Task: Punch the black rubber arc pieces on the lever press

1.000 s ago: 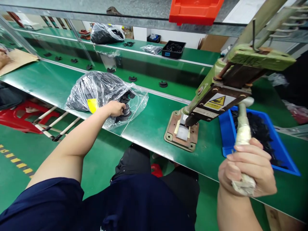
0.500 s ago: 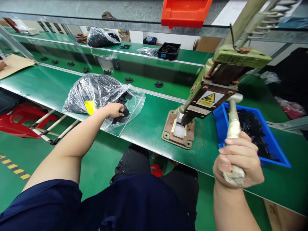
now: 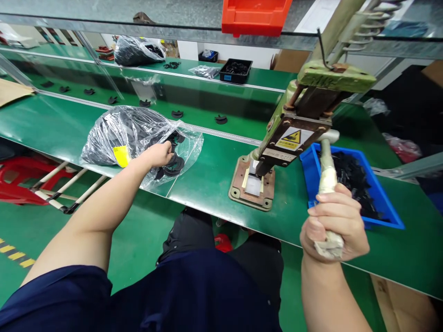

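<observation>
My left hand [image 3: 159,154] is at the mouth of a clear plastic bag [image 3: 114,131] full of black parts, its fingers curled among them. What the fingers hold, if anything, is hidden. Curved black parts [image 3: 175,166] lie just beside the hand, inside the bag's opening. My right hand [image 3: 337,223] is wrapped around the taped lever handle [image 3: 327,177] of a green hand press [image 3: 287,133]. Under the press's ram, a pale metal block [image 3: 253,185] sits on the brown base plate [image 3: 238,186].
Right of the press, a blue bin [image 3: 382,193] holds many black pieces. Spaced curved black parts [image 3: 220,119] lie along the green strip behind the workbench [image 3: 207,184]. Overhead, an orange bin [image 3: 256,16] hangs at the shelf edge. A red stool [image 3: 24,177] stands at lower left.
My left hand has shifted slightly within the bag's mouth, its fingers now turned farther from view. My right hand keeps its hold on the lever. The whole view has shifted a little.
</observation>
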Demonstrator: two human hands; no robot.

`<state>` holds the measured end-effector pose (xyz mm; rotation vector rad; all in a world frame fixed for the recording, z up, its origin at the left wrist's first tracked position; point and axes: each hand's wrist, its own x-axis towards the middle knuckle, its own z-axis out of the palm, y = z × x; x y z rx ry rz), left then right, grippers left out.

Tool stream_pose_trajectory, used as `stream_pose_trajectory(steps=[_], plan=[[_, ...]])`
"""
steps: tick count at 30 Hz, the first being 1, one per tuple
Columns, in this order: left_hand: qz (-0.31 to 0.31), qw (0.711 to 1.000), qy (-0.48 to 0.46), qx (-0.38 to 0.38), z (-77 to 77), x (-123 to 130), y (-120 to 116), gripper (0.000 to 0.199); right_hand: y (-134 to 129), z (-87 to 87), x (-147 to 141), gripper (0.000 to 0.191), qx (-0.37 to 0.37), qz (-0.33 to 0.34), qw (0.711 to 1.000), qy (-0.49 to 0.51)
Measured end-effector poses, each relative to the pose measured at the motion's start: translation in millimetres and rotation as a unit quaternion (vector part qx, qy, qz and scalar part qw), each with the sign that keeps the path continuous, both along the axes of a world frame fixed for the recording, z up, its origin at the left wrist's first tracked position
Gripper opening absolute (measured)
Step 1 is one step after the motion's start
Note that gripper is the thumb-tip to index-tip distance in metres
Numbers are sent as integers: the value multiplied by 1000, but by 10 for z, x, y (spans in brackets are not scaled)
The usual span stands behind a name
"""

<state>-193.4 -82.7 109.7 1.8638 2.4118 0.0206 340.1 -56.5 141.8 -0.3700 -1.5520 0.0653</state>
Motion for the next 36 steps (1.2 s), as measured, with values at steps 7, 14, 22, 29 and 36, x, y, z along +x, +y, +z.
stream_pose_trajectory(steps=[7, 14, 22, 29, 36], plan=[[-6, 993, -84, 77, -8, 365, 36, 37, -85, 46, -15, 20, -4, 4, 1000, -24], [-34, 943, -325, 67, -194, 1309, 202, 32, -116, 40, 13, 15, -7, -3, 999, -44], [-85, 847, -520, 72, -527, 2183, 516, 26, -151, 53, 12, 16, -31, -1, 998, -46], [-31, 811, -583, 36, -476, 2468, 604, 31, -134, 34, 15, 17, -15, 8, 999, -48], [-50, 795, -603, 39, -438, 2417, 516, 45, -152, 25, 15, 17, -23, 13, 999, -44]])
